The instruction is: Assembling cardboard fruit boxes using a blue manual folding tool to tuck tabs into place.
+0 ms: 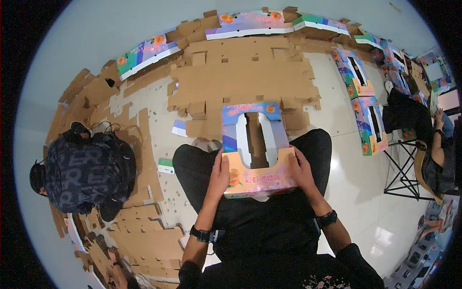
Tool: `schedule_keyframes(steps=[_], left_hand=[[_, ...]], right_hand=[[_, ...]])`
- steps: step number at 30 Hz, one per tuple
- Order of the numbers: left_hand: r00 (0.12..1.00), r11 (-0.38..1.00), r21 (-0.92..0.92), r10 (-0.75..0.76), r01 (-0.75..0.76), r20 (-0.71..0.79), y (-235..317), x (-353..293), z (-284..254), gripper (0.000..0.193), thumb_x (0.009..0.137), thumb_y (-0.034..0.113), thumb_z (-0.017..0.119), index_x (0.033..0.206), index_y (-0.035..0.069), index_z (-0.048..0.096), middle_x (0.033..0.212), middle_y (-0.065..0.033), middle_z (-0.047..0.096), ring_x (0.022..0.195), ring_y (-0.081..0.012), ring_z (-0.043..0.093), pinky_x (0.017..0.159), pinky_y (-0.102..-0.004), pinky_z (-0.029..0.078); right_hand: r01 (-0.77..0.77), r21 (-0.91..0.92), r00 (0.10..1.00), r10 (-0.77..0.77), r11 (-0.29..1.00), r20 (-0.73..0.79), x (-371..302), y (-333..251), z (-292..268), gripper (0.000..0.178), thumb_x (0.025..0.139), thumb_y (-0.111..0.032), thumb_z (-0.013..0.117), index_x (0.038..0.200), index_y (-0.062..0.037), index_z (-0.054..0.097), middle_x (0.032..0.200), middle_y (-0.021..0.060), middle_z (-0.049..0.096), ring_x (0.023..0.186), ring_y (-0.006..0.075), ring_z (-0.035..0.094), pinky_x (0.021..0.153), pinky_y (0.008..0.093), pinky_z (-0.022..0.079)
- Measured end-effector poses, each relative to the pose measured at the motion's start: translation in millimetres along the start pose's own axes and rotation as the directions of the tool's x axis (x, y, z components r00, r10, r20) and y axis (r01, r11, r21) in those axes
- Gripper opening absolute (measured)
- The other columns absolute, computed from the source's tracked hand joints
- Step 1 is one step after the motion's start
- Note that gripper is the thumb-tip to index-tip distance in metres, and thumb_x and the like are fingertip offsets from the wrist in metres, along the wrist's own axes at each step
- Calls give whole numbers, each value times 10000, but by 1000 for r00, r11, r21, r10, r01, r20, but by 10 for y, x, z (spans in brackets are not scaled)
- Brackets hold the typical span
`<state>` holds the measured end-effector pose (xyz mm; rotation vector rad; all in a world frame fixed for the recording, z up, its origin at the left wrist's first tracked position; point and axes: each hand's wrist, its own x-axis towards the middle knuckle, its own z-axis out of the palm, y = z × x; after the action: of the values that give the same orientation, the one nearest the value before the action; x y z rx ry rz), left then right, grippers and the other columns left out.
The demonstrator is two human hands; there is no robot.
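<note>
A colourful cardboard fruit box point(262, 178) rests on my lap between my knees. Its orange-pink front faces me, with peach pictures on it, and blue and purple panels lie behind. Through the long opening in its top, white flaps and brown inner cardboard show. My left hand point(220, 174) grips the box's left side, thumb on the front panel. On the opposite side my right hand point(301, 169) holds it the same way. The fingers of both hands are partly hidden behind the box walls.
Flat brown cardboard sheets point(245, 72) cover the floor ahead, and more point(144, 241) lie at lower left. Folded boxes point(370, 123) stand in a row at right, near a seated person point(435, 149). Another person in dark clothes point(91, 168) bends at left. Printed sheets point(250, 24) lean along the wall.
</note>
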<state>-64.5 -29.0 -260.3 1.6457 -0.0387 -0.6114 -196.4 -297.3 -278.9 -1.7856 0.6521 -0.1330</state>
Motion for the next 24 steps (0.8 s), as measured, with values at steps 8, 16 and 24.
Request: schedule_keyframes(steps=[8,16,24], left_hand=[[991,983,-123,-131,134,34,-29,64,20,523,1087,347,377,1506,34,404,1341,-122,570,1235,-174,519,1059,-305,394],[995,994,-63,-89,92,49,-117,98,-18,475,1074,275,382,1482,34,421,1384,-143,536,1277,-201,490,1088,-328,365],[956,944,-165,-294,287,-19,-472,300,-82,662,995,402,533,1463,-40,378,1418,-182,503,1255,-264,531,1046,-356,426]], right_hand=[[-4,59,1000,5,998,-29,6,34,42,417,1054,-269,490,1368,-1,544,1343,156,594,1263,248,554,1076,352,416],[-180,36,980,182,983,-82,71,175,64,413,1012,-257,552,1347,-16,567,1289,159,617,1179,249,597,1013,350,460],[-194,315,973,224,929,-62,139,409,185,444,995,-223,583,1384,-12,538,1305,166,611,1160,253,601,1010,344,467]])
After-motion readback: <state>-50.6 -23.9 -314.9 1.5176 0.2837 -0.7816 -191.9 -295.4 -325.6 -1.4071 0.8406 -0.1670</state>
